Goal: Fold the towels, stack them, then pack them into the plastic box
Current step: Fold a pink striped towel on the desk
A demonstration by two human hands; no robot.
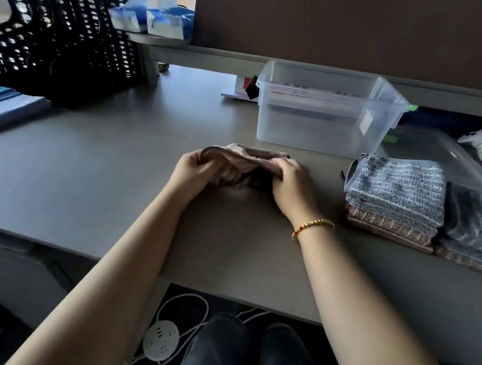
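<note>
While the plastic box (pixel 328 114) waits unpacked near the desk's (pixel 97 169) far edge, a brownish towel (pixel 243 164) sits bunched at the middle of the desk, held at both ends. The left hand (pixel 194 170) has its fingers curled round the towel's left end, and the right hand (pixel 290 182) pinches the right end the same way. It looks light and floppy, a cloth that sags and creases wherever it is not supported, so I would take it by the corners or along one edge and pull it flat before folding. Toward the right edge lie two stacks of folded towels (pixel 397 199), close together, with the box lid (pixel 445 154) just behind them.
</note>
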